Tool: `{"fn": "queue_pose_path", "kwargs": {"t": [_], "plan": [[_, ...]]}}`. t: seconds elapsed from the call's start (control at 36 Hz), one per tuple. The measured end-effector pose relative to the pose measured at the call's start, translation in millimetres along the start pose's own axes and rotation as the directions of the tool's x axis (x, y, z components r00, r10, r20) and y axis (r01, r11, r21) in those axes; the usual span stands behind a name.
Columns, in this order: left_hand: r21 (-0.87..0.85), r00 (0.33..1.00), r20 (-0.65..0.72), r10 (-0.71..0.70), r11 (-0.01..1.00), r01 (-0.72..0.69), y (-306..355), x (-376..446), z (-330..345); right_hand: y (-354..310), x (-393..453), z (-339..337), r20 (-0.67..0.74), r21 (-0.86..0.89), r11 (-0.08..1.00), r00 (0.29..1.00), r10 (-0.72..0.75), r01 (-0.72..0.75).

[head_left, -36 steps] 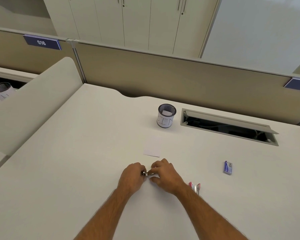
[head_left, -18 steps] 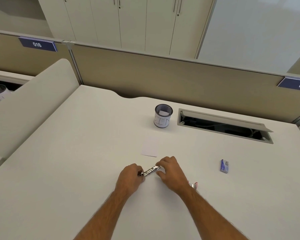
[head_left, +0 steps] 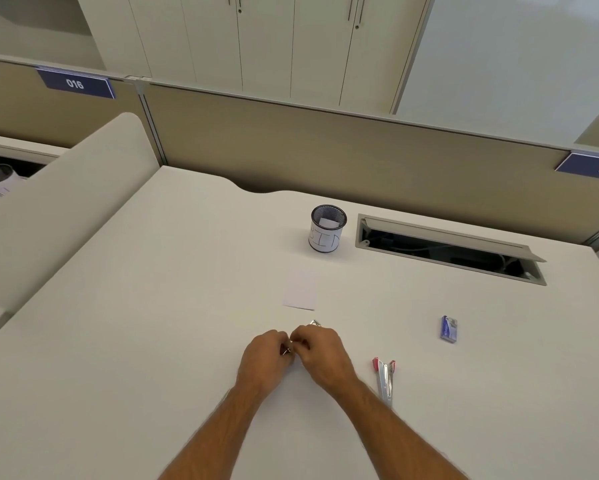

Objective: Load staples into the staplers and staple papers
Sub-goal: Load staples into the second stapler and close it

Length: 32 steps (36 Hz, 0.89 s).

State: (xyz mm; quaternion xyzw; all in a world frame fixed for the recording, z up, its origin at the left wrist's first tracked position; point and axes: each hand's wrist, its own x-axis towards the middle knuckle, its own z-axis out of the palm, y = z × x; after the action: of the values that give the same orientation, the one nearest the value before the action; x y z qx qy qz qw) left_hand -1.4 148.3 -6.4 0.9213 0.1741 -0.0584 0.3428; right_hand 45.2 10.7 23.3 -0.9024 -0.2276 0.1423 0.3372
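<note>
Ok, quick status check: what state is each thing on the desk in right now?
left hand: gripping the metal stapler, mostly hidden
right hand: gripping the metal stapler, tip poking out
red stapler: lying open on the desk, untouched
staple box: lying apart, closed as far as visible
paper: flat, untouched
mesh cup: upright
cable hatch: lid open

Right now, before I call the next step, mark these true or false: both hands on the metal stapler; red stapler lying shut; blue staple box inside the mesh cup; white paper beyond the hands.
1. Both hands, left hand and right hand, hold the small metal stapler. True.
2. The red-handled stapler lies shut. False: it lies splayed open.
3. The blue staple box sits in the black mesh cup. False: it lies on the white desk.
4. The white paper slip lies beyond the hands. True.
</note>
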Motion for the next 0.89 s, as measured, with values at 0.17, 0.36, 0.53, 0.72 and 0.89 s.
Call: {"fn": "queue_pose_path", "kwargs": {"t": [0.17, 0.36, 0.53, 0.72, 0.89], "plan": [[-0.063, 0.998, 0.023, -0.056, 0.996, 0.057, 1, -4, -2, 3, 9, -5, -0.043, -0.05, 0.993, 0.993, 0.109, -0.111], [-0.063, 0.998, 0.012, -0.063, 0.996, 0.064, 1, -5, 0, 5, 11, -2, 0.002, -0.185, 0.972, 0.989, 0.145, -0.142], [-0.041, 0.998, 0.021, -0.061, 0.997, 0.062, 5, -7, 0, -1, 13, 0, -0.07, -0.04, 0.943, 0.943, 0.326, -0.329], [-0.008, 0.998, 0.03, -0.057, 0.998, 0.057, 8, -9, -1, -1, 17, -1, -0.121, 0.249, 0.839, 0.844, 0.522, -0.483], [0.049, 0.999, 0.026, -0.026, 0.998, 0.024, 14, -11, -1, 4, 14, 3, -0.108, 0.373, 0.786, 0.818, 0.565, -0.493]]}}
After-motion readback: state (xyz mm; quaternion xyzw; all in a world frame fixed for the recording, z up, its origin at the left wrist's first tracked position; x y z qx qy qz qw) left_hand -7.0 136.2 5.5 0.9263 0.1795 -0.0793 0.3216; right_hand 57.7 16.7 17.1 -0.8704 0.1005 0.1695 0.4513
